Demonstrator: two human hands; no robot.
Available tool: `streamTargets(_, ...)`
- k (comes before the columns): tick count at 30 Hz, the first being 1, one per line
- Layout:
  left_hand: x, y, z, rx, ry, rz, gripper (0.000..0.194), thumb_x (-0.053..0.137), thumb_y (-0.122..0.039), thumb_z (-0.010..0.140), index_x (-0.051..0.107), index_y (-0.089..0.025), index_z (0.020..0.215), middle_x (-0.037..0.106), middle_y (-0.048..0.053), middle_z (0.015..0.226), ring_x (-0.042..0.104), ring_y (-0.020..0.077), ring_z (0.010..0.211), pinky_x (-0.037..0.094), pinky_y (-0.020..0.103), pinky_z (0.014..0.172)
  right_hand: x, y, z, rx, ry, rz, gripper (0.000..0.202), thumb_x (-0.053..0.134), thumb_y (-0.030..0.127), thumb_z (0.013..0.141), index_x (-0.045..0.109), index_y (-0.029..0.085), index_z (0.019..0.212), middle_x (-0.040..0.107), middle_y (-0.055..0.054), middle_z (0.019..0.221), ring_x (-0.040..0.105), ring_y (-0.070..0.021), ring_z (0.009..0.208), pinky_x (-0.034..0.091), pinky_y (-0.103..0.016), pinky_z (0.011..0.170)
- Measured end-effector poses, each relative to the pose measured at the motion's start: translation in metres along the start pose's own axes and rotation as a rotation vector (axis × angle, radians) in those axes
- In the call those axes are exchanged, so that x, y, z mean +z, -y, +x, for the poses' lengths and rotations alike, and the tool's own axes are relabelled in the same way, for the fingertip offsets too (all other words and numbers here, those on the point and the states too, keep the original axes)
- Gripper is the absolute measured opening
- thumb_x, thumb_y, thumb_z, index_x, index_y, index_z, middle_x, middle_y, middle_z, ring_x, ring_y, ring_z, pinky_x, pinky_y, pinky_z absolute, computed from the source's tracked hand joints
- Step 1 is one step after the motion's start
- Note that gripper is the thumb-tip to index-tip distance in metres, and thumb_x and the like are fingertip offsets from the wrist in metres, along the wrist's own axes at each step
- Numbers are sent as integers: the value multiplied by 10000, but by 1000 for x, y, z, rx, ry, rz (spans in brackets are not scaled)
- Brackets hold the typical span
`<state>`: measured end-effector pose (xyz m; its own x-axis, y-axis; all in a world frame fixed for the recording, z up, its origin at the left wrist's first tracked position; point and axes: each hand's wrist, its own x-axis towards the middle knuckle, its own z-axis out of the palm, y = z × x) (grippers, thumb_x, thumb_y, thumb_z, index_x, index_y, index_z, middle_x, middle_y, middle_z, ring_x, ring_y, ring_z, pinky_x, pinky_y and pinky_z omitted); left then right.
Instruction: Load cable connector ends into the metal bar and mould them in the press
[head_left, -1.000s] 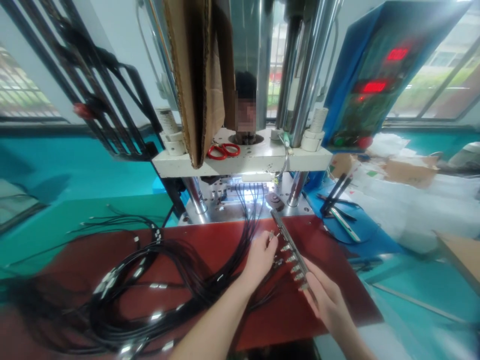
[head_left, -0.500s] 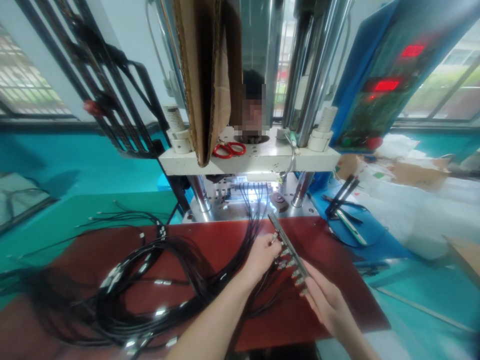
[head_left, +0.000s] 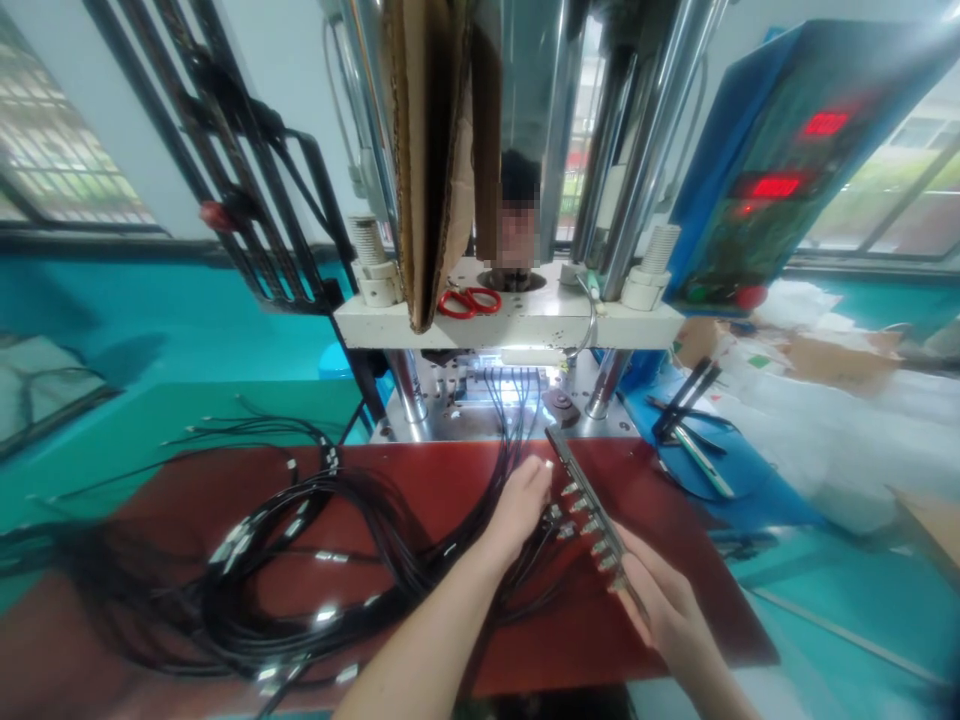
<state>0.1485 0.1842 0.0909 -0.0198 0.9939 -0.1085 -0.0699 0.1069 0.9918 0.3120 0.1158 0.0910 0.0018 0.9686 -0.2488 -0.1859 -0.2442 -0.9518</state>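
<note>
My right hand (head_left: 664, 595) grips the lower end of a long, narrow metal bar (head_left: 589, 490), which slants up and left above the red mat. Several small metal cable connectors (head_left: 592, 525) stick out along the bar's left edge. My left hand (head_left: 523, 497) is closed in a pinch just left of the bar's upper part, apart from it. A small pale tip, seemingly a cable connector (head_left: 549, 466), shows at its fingertips. More connector ends with black cables (head_left: 551, 515) lie between the two hands. My fingers partly hide them.
A press (head_left: 510, 325) stands ahead, with black cables running into its lit lower plate. Red-handled scissors (head_left: 470, 302) and cardboard (head_left: 424, 200) rest on it. Coiled black cables (head_left: 300, 600) cover the left of the red mat (head_left: 585, 650). Tools (head_left: 694, 430) lie right; another person is behind the press.
My left hand has drawn back slightly down and left, away from the bar it was touching. My right hand still holds the bar. The whole view has shifted a little.
</note>
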Motion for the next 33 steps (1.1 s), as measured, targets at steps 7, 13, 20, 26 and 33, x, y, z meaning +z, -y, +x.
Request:
streamTargets(7,-3,3,4,-74,53,30,305,555,-398,672,438,-170,507,303,-74,418,249,60,417,197,209,448,-2,-4,2,-48,50,-52,344,640,422,722,643,280,1036,619,-33,1115,561,-181,1022,504,-175,703)
streamTargets(13,-9,3,7,-76,43,47,301,566,-395,653,464,-166,488,318,-70,411,266,60,404,194,214,446,-5,-4,8,-228,95,-317,401,592,423,740,632,226,1087,669,-52,986,593,-253,954,546,-272,693)
streamTargets(20,-7,10,9,65,27,206,304,450,-442,767,504,-170,643,446,-32,580,419,101,558,327,223,554,-12,-8,9,-213,103,-292,411,578,467,732,640,226,1058,647,-63,1038,559,-250,1025,526,-277,757)
streamTargets(26,-20,-6,14,257,-142,415,374,463,-420,783,475,-186,1074,489,78,1006,470,192,944,355,322,871,-35,-12,15,-196,139,-365,399,535,450,765,565,198,1072,659,-71,968,614,-220,870,509,-294,739)
streamTargets(33,-57,-13,46,54,-211,298,465,629,-268,623,474,-166,1049,487,88,1036,459,246,1017,335,338,879,-52,-20,22,-403,47,-1582,311,357,341,824,577,159,947,633,-74,557,586,-247,477,361,-313,447)
